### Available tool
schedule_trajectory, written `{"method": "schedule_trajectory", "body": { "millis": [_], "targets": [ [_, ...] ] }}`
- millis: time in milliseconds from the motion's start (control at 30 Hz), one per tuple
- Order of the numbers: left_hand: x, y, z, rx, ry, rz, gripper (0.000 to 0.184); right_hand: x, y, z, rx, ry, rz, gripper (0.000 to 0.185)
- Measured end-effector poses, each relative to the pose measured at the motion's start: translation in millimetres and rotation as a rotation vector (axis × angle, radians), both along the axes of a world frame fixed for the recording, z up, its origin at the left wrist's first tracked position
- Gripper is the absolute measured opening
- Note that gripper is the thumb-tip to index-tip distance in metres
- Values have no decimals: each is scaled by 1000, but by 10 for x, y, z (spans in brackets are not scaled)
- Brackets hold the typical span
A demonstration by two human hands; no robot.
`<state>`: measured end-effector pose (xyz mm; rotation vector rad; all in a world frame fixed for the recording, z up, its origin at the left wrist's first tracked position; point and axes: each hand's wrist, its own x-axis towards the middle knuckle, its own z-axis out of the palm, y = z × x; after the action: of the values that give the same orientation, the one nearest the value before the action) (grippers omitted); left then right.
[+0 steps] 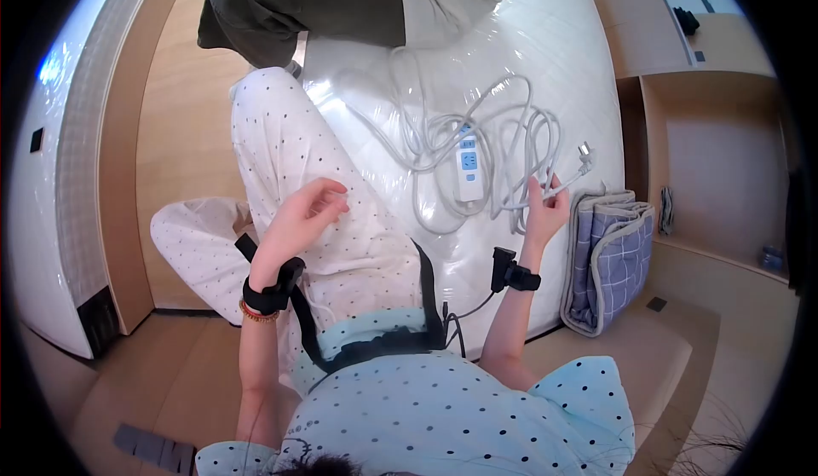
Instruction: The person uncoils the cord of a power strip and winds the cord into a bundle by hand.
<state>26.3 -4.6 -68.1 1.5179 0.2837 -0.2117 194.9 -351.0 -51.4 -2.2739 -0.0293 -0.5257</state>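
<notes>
The right hand (548, 209) pinched the cord (569, 183), which lay looped on the mattress (567, 58) and looked light and bendy, best held behind its plug (584, 157); the empty left hand's (305, 220) fingertips were apart.

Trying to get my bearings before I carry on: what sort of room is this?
Probably a bedroom: there's what looks like a plastic-covered mattress, a folded checked blanket by its edge, and an open wooden cabinet beyond.

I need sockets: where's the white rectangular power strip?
Right of centre in the head view, the power strip lies amid grey cable, left of the right hand.
</notes>
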Motion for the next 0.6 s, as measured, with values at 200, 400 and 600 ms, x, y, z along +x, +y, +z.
{"method": "schedule_trajectory", "body": {
  "millis": [200, 400, 600],
  "targets": [
    [34, -79, 42, -32, 14, -29, 25, -282, 190, 98, 443, 101, -9, 31],
    [115, -291, 190, -229, -172, -175, 55, -806, 983, 312, 641, 333, 561, 37],
    [0, -340, 145, -280, -86, -103, 70, -1064, 1495, 534, 61, 436, 1186, 49]
  ]
}}
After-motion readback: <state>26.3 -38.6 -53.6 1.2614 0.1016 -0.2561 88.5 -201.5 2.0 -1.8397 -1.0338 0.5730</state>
